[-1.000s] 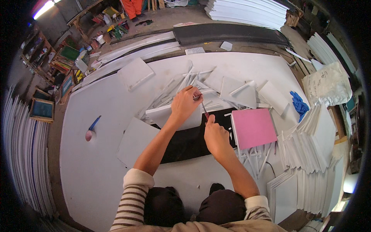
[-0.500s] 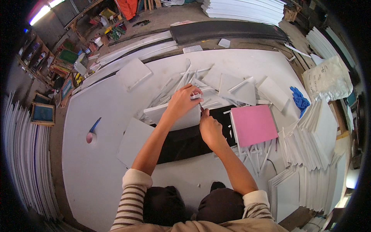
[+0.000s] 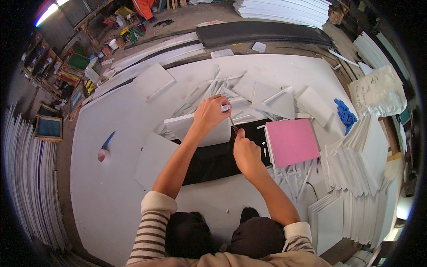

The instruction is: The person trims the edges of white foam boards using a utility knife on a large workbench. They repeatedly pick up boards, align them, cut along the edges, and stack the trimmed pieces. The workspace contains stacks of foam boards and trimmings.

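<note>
My left hand [image 3: 209,116] is closed, with a small white foam strip [image 3: 225,107] pinched at its fingertips. Below its wrist a white foam board [image 3: 215,137] stands tilted over a black mat [image 3: 207,165]. Closed around the handle of a slim knife-like tool [image 3: 234,127], my right hand [image 3: 247,155] is lower and to the right. The tool's thin end points up toward the left hand's fingers; whether it touches the strip I cannot tell. Just right of the right hand lies a pink square sheet [image 3: 292,143] on white boards.
White offcuts [image 3: 215,86] and loose boards [image 3: 273,100] cover the table's far middle. Blue gloves [image 3: 344,115] and stacked white boards [image 3: 356,160] are at the right. A tape roll [image 3: 103,155] with a blue tool [image 3: 108,140] sits left. An orange trouser leg [image 3: 144,8] shows at the back.
My right hand has moved slightly down and right with the tool, so more of its thin end shows. The left hand's fingers have curled further round the strip. The orange-clad leg has shifted.
</note>
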Tool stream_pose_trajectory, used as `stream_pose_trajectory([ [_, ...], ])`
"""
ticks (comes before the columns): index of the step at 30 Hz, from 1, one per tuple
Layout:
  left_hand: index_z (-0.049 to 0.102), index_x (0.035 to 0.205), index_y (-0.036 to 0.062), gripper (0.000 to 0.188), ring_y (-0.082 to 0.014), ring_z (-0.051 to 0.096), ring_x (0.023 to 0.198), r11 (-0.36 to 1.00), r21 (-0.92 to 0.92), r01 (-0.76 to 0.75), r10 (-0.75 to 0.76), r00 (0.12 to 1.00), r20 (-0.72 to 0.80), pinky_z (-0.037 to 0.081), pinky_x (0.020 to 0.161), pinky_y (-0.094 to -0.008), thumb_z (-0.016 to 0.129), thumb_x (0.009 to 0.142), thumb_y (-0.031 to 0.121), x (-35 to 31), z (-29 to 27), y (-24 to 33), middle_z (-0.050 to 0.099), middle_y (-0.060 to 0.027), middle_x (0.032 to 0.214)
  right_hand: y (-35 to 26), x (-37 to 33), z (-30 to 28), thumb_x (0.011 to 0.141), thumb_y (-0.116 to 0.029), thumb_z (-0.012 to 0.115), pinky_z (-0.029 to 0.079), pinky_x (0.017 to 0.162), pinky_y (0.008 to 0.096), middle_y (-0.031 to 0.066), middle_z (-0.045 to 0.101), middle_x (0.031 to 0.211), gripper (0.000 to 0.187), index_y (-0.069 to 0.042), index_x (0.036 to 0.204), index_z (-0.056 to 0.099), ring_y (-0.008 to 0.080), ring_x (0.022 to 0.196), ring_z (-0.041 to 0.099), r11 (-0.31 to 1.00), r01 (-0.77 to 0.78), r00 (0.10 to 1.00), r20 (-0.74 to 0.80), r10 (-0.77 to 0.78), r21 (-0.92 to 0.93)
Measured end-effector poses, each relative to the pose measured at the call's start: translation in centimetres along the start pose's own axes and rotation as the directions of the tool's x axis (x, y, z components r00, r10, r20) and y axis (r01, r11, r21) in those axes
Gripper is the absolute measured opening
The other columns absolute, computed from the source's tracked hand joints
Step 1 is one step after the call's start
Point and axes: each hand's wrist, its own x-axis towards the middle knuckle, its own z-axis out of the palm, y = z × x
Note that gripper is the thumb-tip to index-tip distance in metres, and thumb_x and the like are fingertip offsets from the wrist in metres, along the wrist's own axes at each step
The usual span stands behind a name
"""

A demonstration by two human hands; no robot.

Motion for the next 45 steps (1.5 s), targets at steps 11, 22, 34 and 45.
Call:
stream_pose_trajectory([
  [11,0.060,0.075,0.0067,0.012,-0.0263,0.058,0.073,1.000,0.000,0.014,-0.014,0.999,-0.030,0.047,0.064,-0.0363,0.063,0.065,0.014,0.1,0.1,0.3,0.060,-0.0063,0.080,0.8,2.7,3.8,0.087,-0.011,0.035,0.051,0.058,0.0444,0.0222,0.061,0.073,0.014,-0.002,0.098,0.038,0.0347,0.069,0.062,0.992,0.001,0.997,-0.073,0.008,0.126],
  [22,0.045,0.095,0.0152,0.035,-0.0312,0.057,0.081,0.984,0.159,-0.085,0.044,0.968,0.249,0.045,0.066,-0.0421,0.066,0.066,0.015,-0.5,-0.9,0.8,0.058,-0.0076,0.091,2.3,1.9,2.4,0.081,-0.010,0.044,0.050,0.057,0.0436,0.0192,0.061,0.068,0.017,0.001,0.094,0.044,0.0347,0.067,0.063,0.988,0.155,0.984,-0.083,-0.156,-0.024],
  [34,0.047,0.094,0.0121,0.030,-0.0287,0.057,0.086,0.951,0.292,-0.104,0.059,0.986,0.158,0.047,0.067,-0.0411,0.064,0.069,0.013,-0.4,-0.1,-0.1,0.056,-0.0067,0.091,0.5,2.5,1.6,0.082,-0.009,0.045,0.051,0.055,0.0378,0.0144,0.062,0.070,0.014,0.000,0.090,0.051,0.0274,0.066,0.064,0.978,0.120,0.980,-0.137,-0.144,-0.169],
  [45,0.048,0.095,0.0120,0.030,-0.0284,0.057,0.089,0.957,0.241,-0.158,0.118,0.978,0.173,0.047,0.070,-0.0401,0.063,0.070,0.014,-0.9,0.0,0.3,0.057,-0.0068,0.093,1.0,4.9,4.6,0.087,-0.016,0.040,0.052,0.059,0.0359,0.0127,0.064,0.075,0.015,-0.006,0.096,0.048,0.0259,0.070,0.065,0.994,-0.031,0.999,0.019,0.033,-0.106],
])
